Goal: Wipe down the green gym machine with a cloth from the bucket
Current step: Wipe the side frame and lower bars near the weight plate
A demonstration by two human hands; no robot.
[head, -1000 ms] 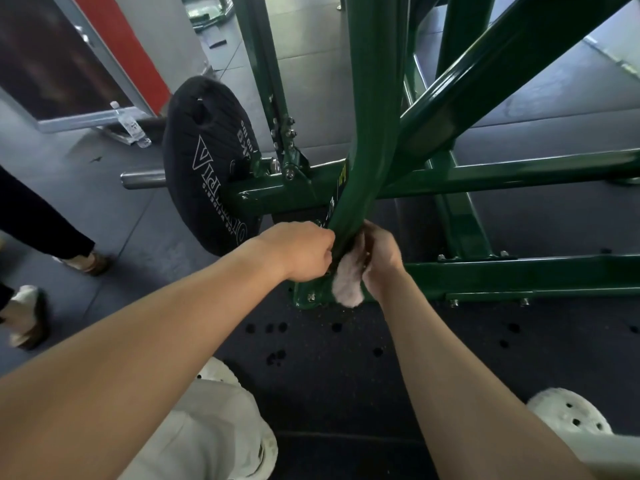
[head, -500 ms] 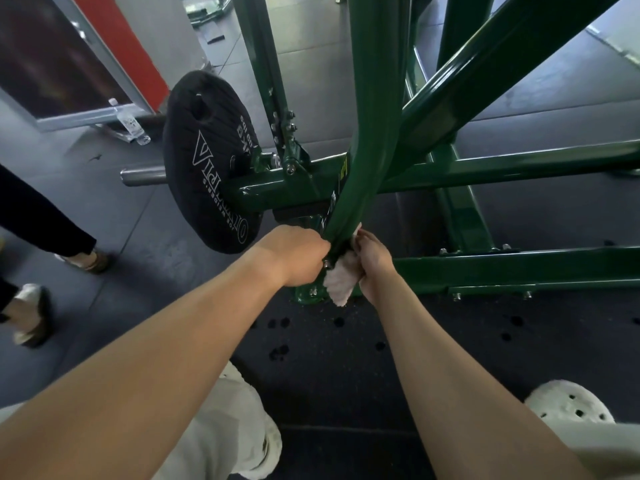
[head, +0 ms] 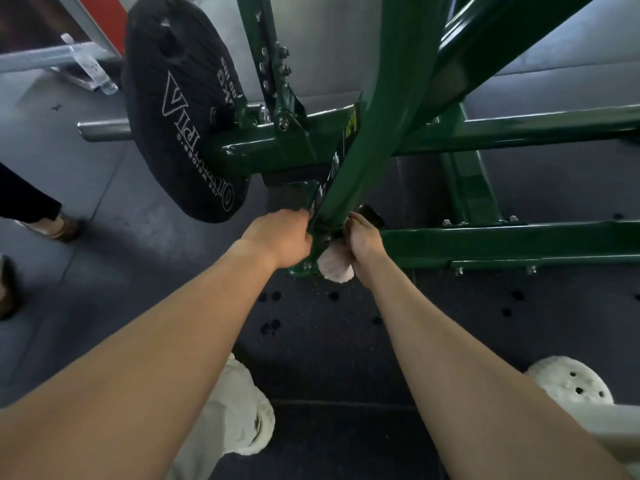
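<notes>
The green gym machine (head: 381, 109) fills the upper view, with a slanted upright post running down to a floor plate. My left hand (head: 282, 239) is curled against the left side of that post near its foot. My right hand (head: 363, 242) grips a pale pinkish cloth (head: 334, 266) against the right side of the same post; the cloth's tail hangs below my palm. How far the cloth wraps behind the post is hidden. No bucket is in view.
A black weight plate (head: 180, 109) sits on a steel sleeve (head: 104, 131) at the left. Green horizontal rails (head: 519, 240) run off to the right. Another person's feet (head: 52, 226) stand at the left edge. A water bottle (head: 90, 69) lies on the floor far left.
Both hands have slid down the green post toward its foot, with the cloth kept against it. The view has tilted slightly lower and closer.
</notes>
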